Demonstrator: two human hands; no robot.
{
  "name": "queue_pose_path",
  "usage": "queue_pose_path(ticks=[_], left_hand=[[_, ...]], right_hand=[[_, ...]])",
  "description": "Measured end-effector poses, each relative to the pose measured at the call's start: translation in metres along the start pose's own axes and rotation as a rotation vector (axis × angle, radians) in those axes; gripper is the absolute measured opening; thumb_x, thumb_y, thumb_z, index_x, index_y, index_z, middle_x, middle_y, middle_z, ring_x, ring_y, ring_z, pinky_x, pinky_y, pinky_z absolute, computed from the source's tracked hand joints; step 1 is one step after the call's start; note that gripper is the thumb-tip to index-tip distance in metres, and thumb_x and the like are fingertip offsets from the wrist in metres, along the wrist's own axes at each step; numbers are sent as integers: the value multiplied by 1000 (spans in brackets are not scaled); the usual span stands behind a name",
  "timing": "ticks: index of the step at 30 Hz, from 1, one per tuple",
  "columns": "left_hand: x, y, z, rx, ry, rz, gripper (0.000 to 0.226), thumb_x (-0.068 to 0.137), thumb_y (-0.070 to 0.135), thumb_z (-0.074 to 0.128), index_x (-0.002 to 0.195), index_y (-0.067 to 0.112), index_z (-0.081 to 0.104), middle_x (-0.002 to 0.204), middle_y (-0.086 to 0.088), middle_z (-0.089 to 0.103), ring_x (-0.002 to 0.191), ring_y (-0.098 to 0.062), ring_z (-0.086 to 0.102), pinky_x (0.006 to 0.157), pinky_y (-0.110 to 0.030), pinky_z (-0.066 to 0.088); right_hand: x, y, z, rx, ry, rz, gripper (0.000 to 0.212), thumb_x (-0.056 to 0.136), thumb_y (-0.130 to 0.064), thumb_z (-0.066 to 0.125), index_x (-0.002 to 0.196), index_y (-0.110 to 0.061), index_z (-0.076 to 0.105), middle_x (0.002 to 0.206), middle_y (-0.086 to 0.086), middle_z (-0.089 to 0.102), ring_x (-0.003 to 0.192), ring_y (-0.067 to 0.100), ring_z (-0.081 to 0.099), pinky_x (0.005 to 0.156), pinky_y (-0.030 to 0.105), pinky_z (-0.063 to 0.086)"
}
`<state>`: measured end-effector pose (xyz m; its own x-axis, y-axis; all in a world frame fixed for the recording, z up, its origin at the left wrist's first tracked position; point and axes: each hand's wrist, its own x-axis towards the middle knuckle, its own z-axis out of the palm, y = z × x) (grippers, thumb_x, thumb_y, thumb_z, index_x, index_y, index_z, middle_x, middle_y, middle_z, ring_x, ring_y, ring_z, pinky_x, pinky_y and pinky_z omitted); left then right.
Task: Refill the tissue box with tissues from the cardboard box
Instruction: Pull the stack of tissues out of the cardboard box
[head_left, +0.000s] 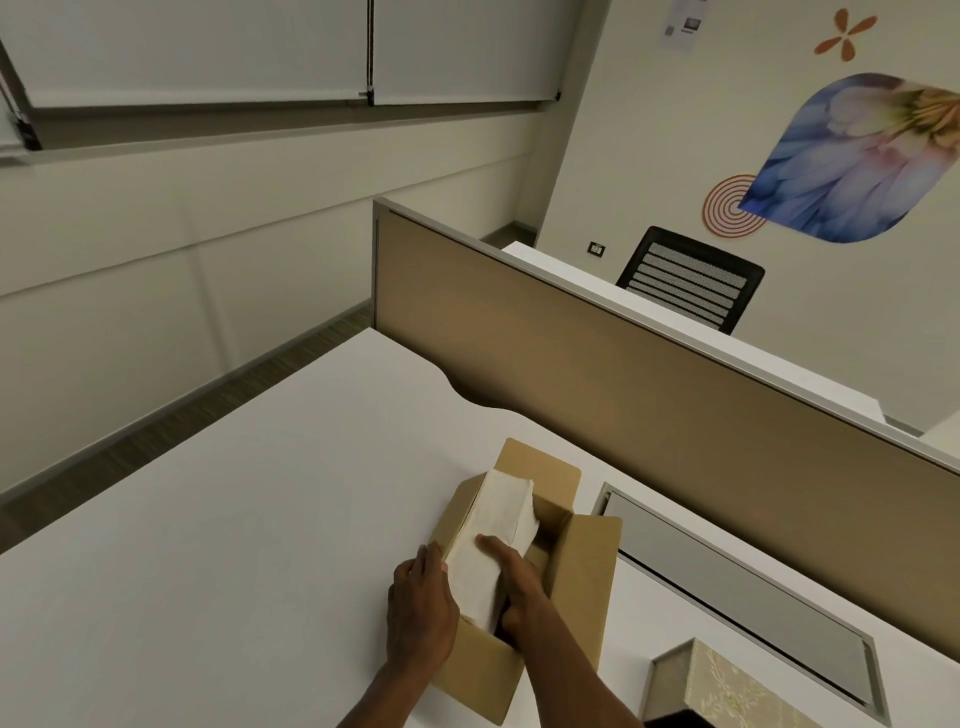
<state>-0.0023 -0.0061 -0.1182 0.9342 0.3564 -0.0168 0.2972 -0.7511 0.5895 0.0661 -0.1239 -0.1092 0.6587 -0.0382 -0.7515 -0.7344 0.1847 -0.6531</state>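
White, matte desk (218, 519) backed by a tan partition (649, 395); we found no legible writing, and the wall notice (683, 23) was too small to read. We noted a plain brown cardboard box (582, 587), flaps open, holding a soft white tissue stack (493, 540) tilted up. Left hand (421, 608) and right hand (519, 587) gripped its sides, fingers curled. We saw the pale, leaf-patterned tissue box (727, 686) near right.

2 hands (467, 597) grip tissues (493, 540) in cardboard box (582, 577); tissue box (727, 686) right.
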Motion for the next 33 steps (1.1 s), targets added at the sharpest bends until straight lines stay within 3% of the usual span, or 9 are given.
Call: queue_pose_path(ticks=[3, 7, 13, 19, 22, 25, 29, 31, 33], left_hand=[[-1, 0, -1, -15, -20, -14, 48, 103, 33, 46, 147, 15, 46, 142, -7, 58, 127, -23, 56, 103, -30, 50], [1, -2, -5, 46, -90, -27, 52, 106, 38, 33, 154, 18, 33, 154, -4, 45, 140, -20, 44, 113, -29, 40], [-1, 0, -10, -78, -222, -95, 58, 106, 44, 17, 158, 19, 23, 164, -1, 28, 151, -20, 26, 123, -35, 21], [3, 14, -33, -144, -312, -67, 63, 104, 53, 19, 158, 20, 20, 167, -1, 19, 155, -21, 13, 126, -40, 14], [12, 21, -53, -225, -335, -26, 69, 100, 60, 19, 158, 22, 24, 168, 0, 18, 156, -19, 8, 127, -41, 11], [19, 42, -82, -400, -340, -1, 99, 80, 88, 12, 155, 26, 32, 163, 1, 32, 152, -22, 25, 124, -47, 23], [19, 90, -105, -783, -576, -118, 80, 84, 80, 36, 141, 25, 49, 144, -7, 56, 127, -30, 58, 111, -51, 44], [14, 107, -106, -963, -710, -199, 78, 81, 85, 39, 125, 23, 57, 124, -10, 68, 108, -30, 68, 96, -50, 56], [7, 118, -101, -925, -749, -180, 71, 87, 81, 31, 127, 27, 54, 115, -10, 71, 99, -31, 72, 85, -45, 62]], right_hand=[[-11, -1, 2, -6, 13, -68, 88, 57, -44, 96, 130, -17, 53, 119, 15, 69, 109, 38, 67, 101, 60, 54], [-13, 0, 1, -11, 23, -153, 104, 48, -52, 95, 135, -22, 46, 123, 11, 66, 110, 36, 66, 100, 61, 54], [-36, -9, -4, 21, 25, -187, 99, 46, -52, 94, 130, -28, 47, 123, 11, 66, 110, 39, 65, 98, 65, 54], [-56, -33, -19, 92, -48, -205, 71, 74, -33, 89, 133, -18, 53, 123, 19, 69, 111, 41, 67, 83, 53, 60], [-67, -48, -33, 87, -121, -214, 80, 66, -34, 93, 133, -10, 57, 120, 23, 73, 112, 42, 69, 96, 58, 57], [-81, -56, -47, 125, -200, -174, 89, 62, -35, 93, 137, -8, 53, 116, 24, 73, 108, 42, 70, 94, 56, 58], [-100, -56, -60, 183, -367, -165, 82, 68, -35, 86, 136, -5, 52, 105, 24, 72, 92, 38, 73, 80, 50, 61], [-112, -53, -58, 169, -383, -198, 84, 65, -41, 87, 134, -7, 52, 106, 24, 73, 96, 40, 73, 85, 53, 60], [-120, -46, -53, 134, -340, -239, 86, 66, -50, 86, 136, -12, 54, 116, 26, 72, 108, 44, 70, 99, 59, 56]])
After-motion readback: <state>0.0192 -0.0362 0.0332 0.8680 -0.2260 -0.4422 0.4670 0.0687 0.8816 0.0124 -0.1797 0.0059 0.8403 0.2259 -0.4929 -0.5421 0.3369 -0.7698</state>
